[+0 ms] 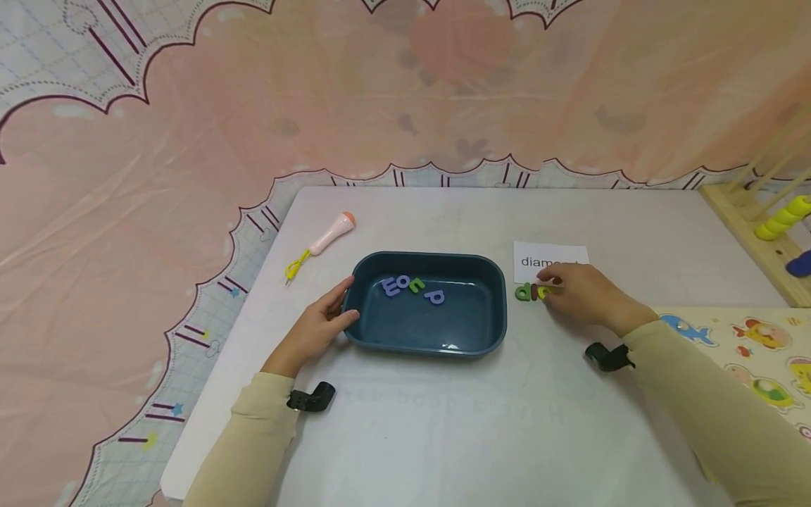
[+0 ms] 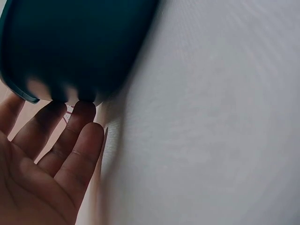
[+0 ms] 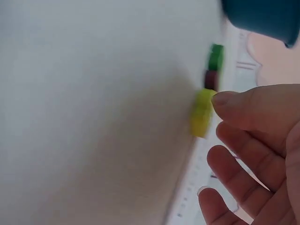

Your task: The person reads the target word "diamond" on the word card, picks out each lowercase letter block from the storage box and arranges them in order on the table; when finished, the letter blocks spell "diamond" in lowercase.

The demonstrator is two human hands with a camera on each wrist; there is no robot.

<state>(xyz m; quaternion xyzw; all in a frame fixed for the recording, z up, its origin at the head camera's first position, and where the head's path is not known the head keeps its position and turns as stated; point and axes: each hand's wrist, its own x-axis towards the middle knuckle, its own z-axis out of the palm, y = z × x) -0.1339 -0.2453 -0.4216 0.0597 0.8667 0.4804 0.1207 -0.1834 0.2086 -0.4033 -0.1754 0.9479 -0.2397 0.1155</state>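
Observation:
My left hand (image 1: pixel 313 331) touches the left end of a dark teal tray (image 1: pixel 424 345). Its fingertips (image 2: pixel 85 110) meet the outer wall in the left wrist view, and the thumb lies at the rim. Inside the tray are a purple m (image 1: pixel 391 286), a purple o (image 1: pixel 403 282), a green n (image 1: pixel 416 285) and a purple d (image 1: pixel 434 297). To the tray's right, my right hand (image 1: pixel 579 296) pinches a yellow letter (image 3: pixel 202 115), its thumb tip against it. Beside that letter stand a maroon i (image 3: pixel 211 79) and a green d (image 1: pixel 522 292) in a row.
A white card (image 1: pixel 529 257) printed with a word starting "diam" lies behind the letters, partly covered by the right hand. A pink and yellow pen-like tool (image 1: pixel 332 232) rests at back left. A cartoon board (image 1: pixel 709 352) and a wooden bead frame (image 1: pixel 754 246) sit at right.

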